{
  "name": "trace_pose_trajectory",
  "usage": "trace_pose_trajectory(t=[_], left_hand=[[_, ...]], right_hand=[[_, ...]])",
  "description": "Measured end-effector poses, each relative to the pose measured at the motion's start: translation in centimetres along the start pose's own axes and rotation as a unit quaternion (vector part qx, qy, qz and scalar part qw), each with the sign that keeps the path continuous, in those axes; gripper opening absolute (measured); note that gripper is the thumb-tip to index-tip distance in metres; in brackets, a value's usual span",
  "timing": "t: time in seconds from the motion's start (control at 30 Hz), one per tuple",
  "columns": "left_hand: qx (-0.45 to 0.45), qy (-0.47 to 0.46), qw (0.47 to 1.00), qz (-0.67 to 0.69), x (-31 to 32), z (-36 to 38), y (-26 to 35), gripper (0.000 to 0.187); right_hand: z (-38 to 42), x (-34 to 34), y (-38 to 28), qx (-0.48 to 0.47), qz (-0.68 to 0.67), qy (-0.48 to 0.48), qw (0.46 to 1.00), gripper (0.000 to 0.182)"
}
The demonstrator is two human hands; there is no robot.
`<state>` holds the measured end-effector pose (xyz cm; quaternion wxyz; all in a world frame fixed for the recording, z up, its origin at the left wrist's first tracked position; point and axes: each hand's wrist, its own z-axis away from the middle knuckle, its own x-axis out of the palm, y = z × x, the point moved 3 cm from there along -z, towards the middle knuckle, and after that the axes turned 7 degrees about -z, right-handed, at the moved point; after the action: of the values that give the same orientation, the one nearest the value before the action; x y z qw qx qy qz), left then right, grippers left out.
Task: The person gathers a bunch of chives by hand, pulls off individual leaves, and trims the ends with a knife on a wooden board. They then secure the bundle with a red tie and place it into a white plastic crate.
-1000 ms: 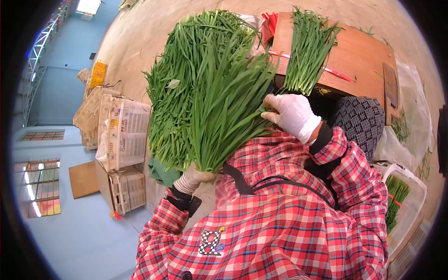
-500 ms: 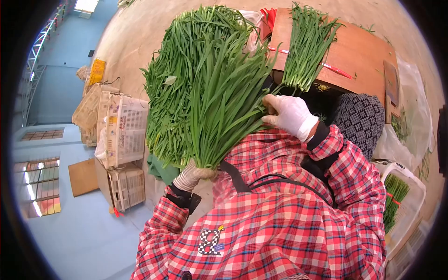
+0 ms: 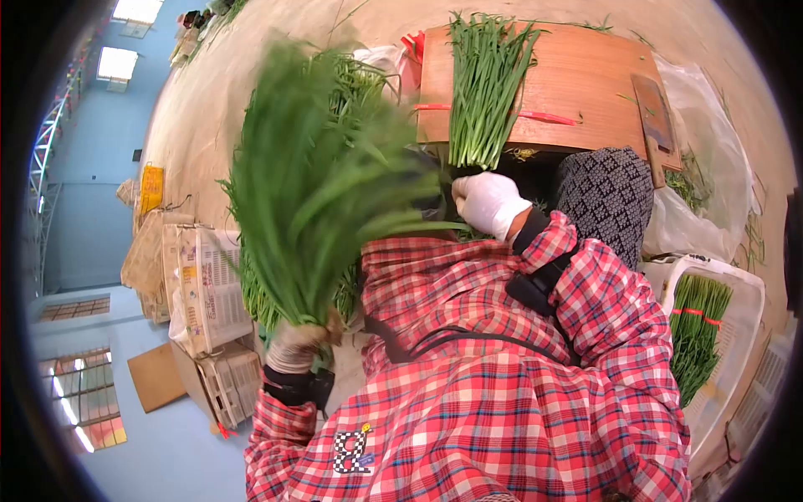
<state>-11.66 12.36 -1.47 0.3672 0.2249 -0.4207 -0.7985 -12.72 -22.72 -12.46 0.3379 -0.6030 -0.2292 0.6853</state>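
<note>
My left hand [image 3: 299, 346], in a light glove, grips the lower ends of a large bunch of green stalks [image 3: 297, 201], whose leaves fan upward and are blurred. A larger heap of greens [image 3: 347, 79] lies behind that bunch. My right hand [image 3: 491, 203], in a white glove, has its fingers pressed together near a leaf tip; what they hold is too small to name. Just above it, a smaller bunch of stalks [image 3: 489, 88] lies on a brown board [image 3: 594, 75], across a red tie [image 3: 548, 117].
A wooden-handled tool [image 3: 652, 117] lies at the board's right edge, beside clear plastic sheeting [image 3: 711, 142]. At the right, a white crate [image 3: 740, 335] holds tied greens [image 3: 698, 335]. Stacked crates [image 3: 209, 284] stand at the left. A patterned dark cloth [image 3: 606, 201] is below the board.
My left hand has moved left and down with its bunch, which now blurs with motion. My right hand has drawn its fingers together. The whole view has shifted, with the board now further left.
</note>
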Motion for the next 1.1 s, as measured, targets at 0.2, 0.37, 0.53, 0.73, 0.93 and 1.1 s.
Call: trace_pose_trajectory(t=[0.2, 0.37, 0.53, 0.73, 0.93, 1.1], left_hand=[[0.244, -0.004, 0.97, -0.012, 5.1, -8.7, 17.1, 0.028], [0.262, 0.033, 0.964, 0.022, 12.3, -19.9, 18.2, 0.02], [0.162, 0.11, 0.97, -0.146, 12.6, -33.8, 4.6, 0.045], [0.069, 0.024, 0.981, -0.182, 15.2, -32.4, 2.9, 0.028], [0.037, 0.065, 0.863, -0.5, 15.8, -33.0, 2.0, 0.068], [0.154, 0.012, 0.866, -0.475, 18.1, -37.0, -1.2, 0.049]], right_hand=[[0.4, 1.2, 1.0, -0.008, -0.009, -0.086, 0.996, 0.026], [0.0, 1.2, 2.6, 0.008, 0.016, -0.075, 0.997, 0.026], [-0.6, 0.1, 4.7, 0.052, 0.035, -0.045, 0.997, 0.024], [-0.2, -1.0, 5.2, 0.062, 0.041, 0.049, 0.996, 0.023], [-2.9, -6.1, -1.7, -0.23, -0.007, 0.187, 0.955, 0.033], [-10.2, -4.2, 0.9, -0.216, 0.128, 0.101, 0.963, 0.032]])
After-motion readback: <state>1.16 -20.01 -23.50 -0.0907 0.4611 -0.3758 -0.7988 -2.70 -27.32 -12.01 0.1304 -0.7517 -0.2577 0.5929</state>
